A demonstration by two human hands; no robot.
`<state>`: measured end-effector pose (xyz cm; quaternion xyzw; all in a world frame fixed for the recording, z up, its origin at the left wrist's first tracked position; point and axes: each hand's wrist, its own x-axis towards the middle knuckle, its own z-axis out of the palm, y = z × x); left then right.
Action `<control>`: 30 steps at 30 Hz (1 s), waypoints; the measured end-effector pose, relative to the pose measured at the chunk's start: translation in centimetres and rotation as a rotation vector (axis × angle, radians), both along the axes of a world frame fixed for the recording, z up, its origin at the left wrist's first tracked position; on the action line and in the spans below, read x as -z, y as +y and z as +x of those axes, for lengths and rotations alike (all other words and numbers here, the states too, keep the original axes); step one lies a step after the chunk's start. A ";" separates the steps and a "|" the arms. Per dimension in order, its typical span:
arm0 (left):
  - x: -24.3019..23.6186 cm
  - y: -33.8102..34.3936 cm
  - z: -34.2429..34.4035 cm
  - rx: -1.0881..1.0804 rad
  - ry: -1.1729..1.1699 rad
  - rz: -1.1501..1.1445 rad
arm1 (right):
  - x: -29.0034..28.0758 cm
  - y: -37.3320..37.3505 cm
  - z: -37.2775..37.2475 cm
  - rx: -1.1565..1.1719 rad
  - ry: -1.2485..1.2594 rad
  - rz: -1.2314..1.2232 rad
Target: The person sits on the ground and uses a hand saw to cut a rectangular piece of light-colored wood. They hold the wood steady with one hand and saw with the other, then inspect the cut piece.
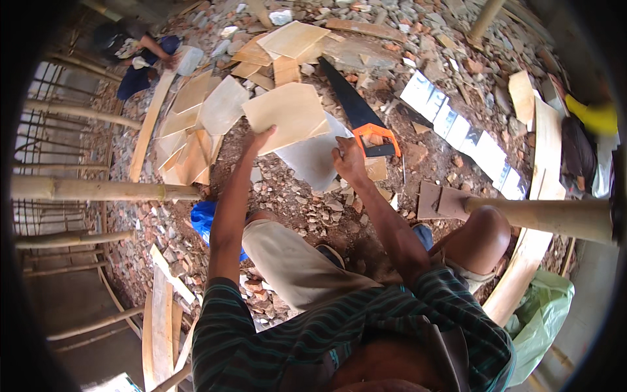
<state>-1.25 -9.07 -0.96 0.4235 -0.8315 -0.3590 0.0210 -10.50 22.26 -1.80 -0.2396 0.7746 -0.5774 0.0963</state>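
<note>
We held the tan sheet (284,111) at its lower left corner in the left hand (261,138); the fingers grasped that edge, thumb on the upper face, and the panel extended forward and to the right of them. Its right part overlapped a grey sheet (310,166). The right hand (351,160) was positioned at the grey sheet's right edge, fingers curled; we could not tell whether they gripped it. The tan sheet was thin, flat, smooth and angular in outline. Just beside the right hand lay a handsaw (349,98) with a black tapering blade and an orange looped handle. Beneath, the ground (326,212) was rough with broken stone and brick.
</note>
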 end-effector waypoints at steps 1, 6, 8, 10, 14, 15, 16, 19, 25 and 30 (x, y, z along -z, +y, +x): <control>0.1 0.8 0.5 -0.060 -0.026 0.125 | 0.3 -0.3 0.1 -0.005 -0.061 -0.016; 0.0 7.5 2.2 -0.367 0.203 0.903 | 1.0 -1.5 0.5 -0.120 -0.267 -0.121; -0.4 10.4 0.7 -0.516 0.207 1.010 | 1.2 -2.4 0.6 -0.151 -0.250 -0.143; -0.9 12.9 -0.2 -0.554 0.229 1.023 | 1.4 -3.1 0.4 -0.161 -0.275 -0.201; -0.4 15.8 -1.6 -0.641 0.303 0.980 | 1.6 -3.5 -0.8 -0.144 -0.155 -0.121; 0.3 16.3 -2.1 -0.679 0.345 0.983 | 1.5 -3.6 -1.2 -0.133 -0.074 -0.228; 1.2 16.9 -2.3 -0.648 0.376 0.996 | 1.5 -3.4 -1.8 -0.117 0.001 -0.288; 3.7 18.2 -3.7 -0.714 0.584 0.989 | 1.3 -3.1 -3.1 -0.158 0.082 -0.275; 3.2 19.1 -4.2 -0.708 0.618 1.063 | 0.4 -2.4 -4.9 -0.141 0.004 0.069; 0.3 19.8 -3.7 -0.775 0.528 1.053 | -1.4 -1.9 -4.7 -0.221 0.047 0.116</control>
